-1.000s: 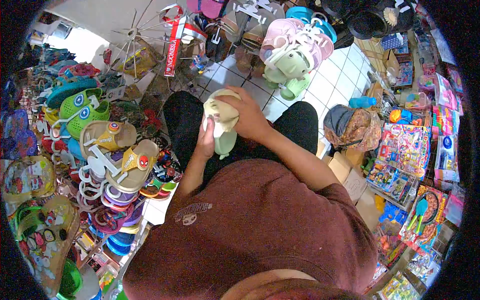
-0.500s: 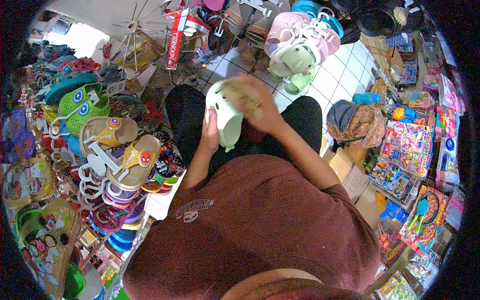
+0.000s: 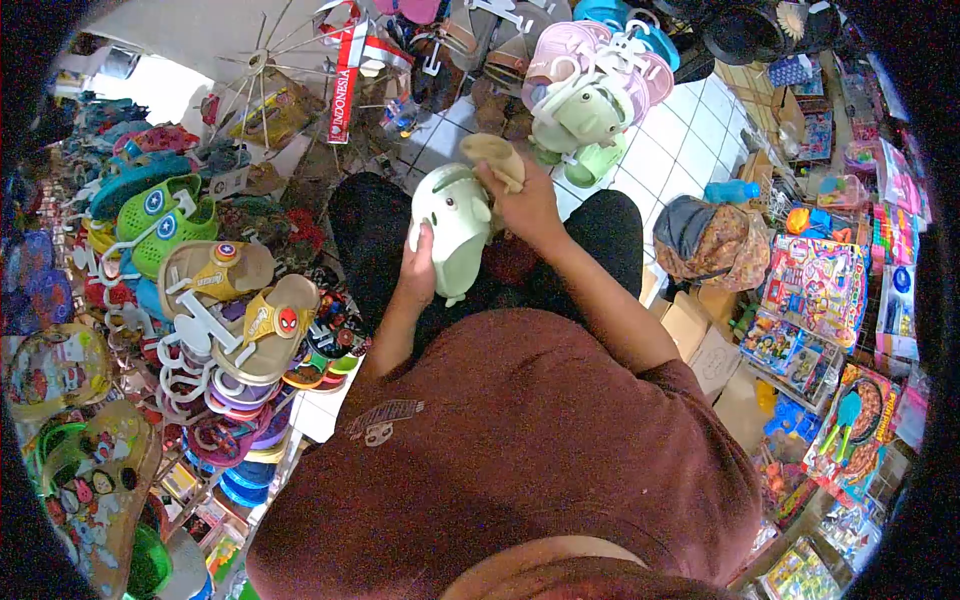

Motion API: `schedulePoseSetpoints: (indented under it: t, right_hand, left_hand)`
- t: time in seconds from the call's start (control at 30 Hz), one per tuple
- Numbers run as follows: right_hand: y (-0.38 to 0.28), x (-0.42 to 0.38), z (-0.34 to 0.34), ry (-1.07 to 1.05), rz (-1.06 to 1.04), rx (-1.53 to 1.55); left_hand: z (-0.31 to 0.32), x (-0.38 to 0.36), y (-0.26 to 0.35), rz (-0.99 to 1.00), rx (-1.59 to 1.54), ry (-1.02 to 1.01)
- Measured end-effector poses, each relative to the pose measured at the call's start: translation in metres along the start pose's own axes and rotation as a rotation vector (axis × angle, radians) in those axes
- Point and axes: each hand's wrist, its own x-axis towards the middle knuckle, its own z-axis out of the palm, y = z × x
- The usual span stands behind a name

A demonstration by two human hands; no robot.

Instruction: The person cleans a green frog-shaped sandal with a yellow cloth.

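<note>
Tiles (image 3: 690, 130) gleam beyond hands (image 3: 421, 265) gripping green clog (image 3: 458, 238) and beige wad (image 3: 497, 158), sandals (image 3: 268, 322) crowding the left.

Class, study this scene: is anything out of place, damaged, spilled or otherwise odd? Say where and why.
The spoked frame at upper left looks odd, like an umbrella stripped of its cover, though it may be a rack. The shoe in the left hand shows no clear damage, and nothing looks spilled.
</note>
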Motion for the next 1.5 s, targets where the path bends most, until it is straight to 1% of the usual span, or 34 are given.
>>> schedulePoseSetpoints:
  t: [0.07, 0.1, 0.2, 0.23, 0.33, 0.43, 0.53, 0.63, 0.73, 0.77, 0.87, 0.9, 1.0, 1.03, 1.1, 1.13, 1.17, 1.2, 1.23, 1.27, 1.33, 1.37, 1.47, 1.5]
  right_hand:
    - [-0.013, -0.004, -0.004, -0.098, -0.269, -0.315]
    - [-0.025, -0.012, -0.005, -0.117, -0.447, -0.556]
    - [-0.045, -0.024, -0.002, -0.299, -0.409, -0.900]
    - [-0.039, -0.026, 0.002, -0.292, -0.445, -0.824]
    - [-0.022, -0.027, 0.007, -0.283, -0.538, -0.576]
    - [-0.016, -0.028, 0.007, -0.298, -0.633, -0.524]
    - [-0.016, -0.029, 0.006, -0.341, -0.667, -0.456]
    - [-0.011, -0.021, -0.005, -0.466, -0.573, -0.194]
    - [-0.012, -0.011, -0.006, -0.386, 0.158, 0.474]
    - [-0.016, -0.011, -0.003, -0.343, 0.226, 0.554]
    - [-0.012, -0.014, 0.008, -0.268, -0.596, -0.400]
    - [-0.012, -0.020, 0.009, -0.274, -0.562, -0.477]
    - [-0.012, -0.015, 0.000, -0.380, -0.603, -0.402]
    - [-0.005, -0.013, -0.001, -0.398, -0.530, -0.241]
    - [0.011, -0.007, -0.004, -0.422, -0.385, 0.076]
    - [0.014, -0.006, -0.009, -0.406, -0.165, 0.280]
    - [0.017, -0.006, -0.015, -0.386, 0.057, 0.480]
    - [0.018, -0.006, -0.017, -0.359, 0.281, 0.678]
    - [0.001, -0.006, -0.014, -0.104, 0.459, 0.977]
    - [-0.011, -0.003, -0.017, -0.083, 0.466, 0.968]
    - [-0.027, 0.000, -0.021, -0.034, 0.478, 0.954]
    - [-0.027, 0.000, -0.022, -0.106, 0.179, 0.579]
    - [-0.027, 0.003, -0.022, -0.280, -0.669, -0.593]
    - [-0.044, -0.002, -0.019, -0.498, -0.531, -0.646]
  left_hand:
    - [0.002, 0.003, -0.005, 0.055, 0.197, 0.103]
    - [0.006, 0.000, 0.002, 0.078, 0.195, 0.096]
    - [0.009, 0.000, 0.003, 0.020, -0.033, 0.077]
    - [0.009, -0.003, 0.007, -0.022, 0.022, 0.082]
    - [0.016, -0.007, 0.011, 0.004, 0.053, 0.124]
    - [0.013, -0.007, 0.007, -0.074, -0.041, 0.142]
    - [0.001, -0.002, -0.005, -0.068, -0.069, 0.064]
    - [-0.003, 0.002, -0.010, -0.103, -0.113, 0.036]
    - [0.009, 0.001, 0.004, -0.160, -0.080, 0.065]
    - [0.012, 0.003, 0.006, -0.089, -0.009, 0.036]
    - [0.009, 0.008, -0.002, -0.020, 0.081, 0.046]
    - [0.008, 0.006, 0.002, -0.096, 0.043, 0.051]
    - [0.011, 0.000, 0.005, -0.146, -0.143, -0.009]
    - [0.003, 0.002, 0.000, -0.191, -0.126, -0.027]
    - [0.002, 0.003, -0.001, -0.157, -0.166, -0.076]
    - [0.004, 0.003, -0.001, -0.140, -0.189, -0.101]
    - [0.003, 0.003, -0.002, -0.175, -0.253, -0.107]
    - [-0.001, 0.004, -0.004, -0.239, -0.188, -0.107]
    - [-0.009, 0.005, -0.007, -0.303, -0.121, -0.106]
    - [-0.017, 0.006, -0.011, -0.367, -0.051, -0.105]
    - [-0.032, 0.008, -0.017, -0.405, -0.077, -0.182]
    - [-0.038, 0.009, -0.021, -0.424, -0.090, -0.221]
    - [-0.001, -0.006, 0.000, -0.185, 0.225, -0.119]
    - [0.002, -0.002, 0.005, -0.209, 0.302, -0.130]
